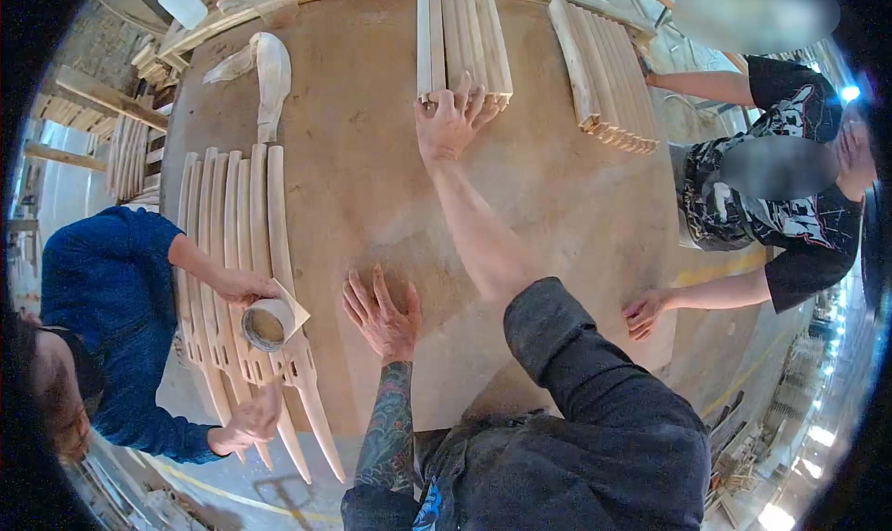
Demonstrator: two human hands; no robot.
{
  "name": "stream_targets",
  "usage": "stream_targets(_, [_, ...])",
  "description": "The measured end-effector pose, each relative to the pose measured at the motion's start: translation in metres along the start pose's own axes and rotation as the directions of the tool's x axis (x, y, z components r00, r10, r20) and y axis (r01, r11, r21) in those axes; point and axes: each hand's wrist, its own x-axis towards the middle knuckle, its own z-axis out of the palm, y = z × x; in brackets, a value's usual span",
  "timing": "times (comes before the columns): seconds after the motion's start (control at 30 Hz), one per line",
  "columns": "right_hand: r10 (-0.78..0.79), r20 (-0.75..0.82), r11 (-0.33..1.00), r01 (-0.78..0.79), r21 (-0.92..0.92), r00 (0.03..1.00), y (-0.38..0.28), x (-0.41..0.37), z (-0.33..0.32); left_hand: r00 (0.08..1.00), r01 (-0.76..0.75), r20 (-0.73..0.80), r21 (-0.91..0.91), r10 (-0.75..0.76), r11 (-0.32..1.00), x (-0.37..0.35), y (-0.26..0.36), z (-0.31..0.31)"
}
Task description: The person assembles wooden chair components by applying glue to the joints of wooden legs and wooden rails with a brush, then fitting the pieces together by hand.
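Observation:
My left hand (382,317) lies on the brown tabletop (372,187), fingers spread, with nothing in it. My right hand (450,122) reaches to the far side and touches the near ends of a row of pale wooden slats (478,39). Its fingers are spread over the slats; the hand covers part of their ends. Two slats (430,34) on the left of that row stand slightly apart from the others.
At left, a person in blue holds a round cup-like container (267,325) over shaped wooden legs (243,215). Curved wooden pieces (271,76) lie behind. Another slat row (604,76) sits at far right, beside a person in black whose hand (643,314) rests at the table edge.

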Motion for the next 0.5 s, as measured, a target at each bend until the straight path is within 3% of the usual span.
stream_targets(0.13, [0.069,-0.019,0.997,-0.070,-0.041,0.997,-0.013,-0.003,-0.007,1.000,0.005,0.008,0.011,-0.005,1.000,0.001,0.000,0.002])
stream_targets(0.2, [0.055,0.045,0.998,-0.055,0.005,0.997,-0.015,-0.014,-0.023,1.000,0.014,-0.004,-0.012,-0.015,1.000,0.000,0.002,0.000])
stream_targets(0.3, [-0.018,0.023,0.999,0.018,0.029,1.000,-0.003,-0.057,-0.053,1.000,0.002,-0.016,-0.016,-0.002,1.000,-0.001,0.000,0.001])
stream_targets(0.37, [0.089,0.250,0.985,-0.123,0.124,0.964,0.009,-0.095,-0.103,0.999,-0.008,-0.041,-0.021,0.007,1.000,-0.003,-0.004,0.006])
stream_targets(0.43, [0.031,0.156,0.975,-0.064,0.212,0.987,0.023,-0.127,-0.168,0.997,-0.029,-0.065,-0.022,0.028,0.999,-0.002,-0.005,0.006])
stream_targets(0.5, [0.158,0.109,0.903,-0.189,0.385,0.981,0.033,-0.139,-0.236,0.994,-0.043,-0.098,-0.063,0.037,0.997,-0.007,-0.005,0.000])
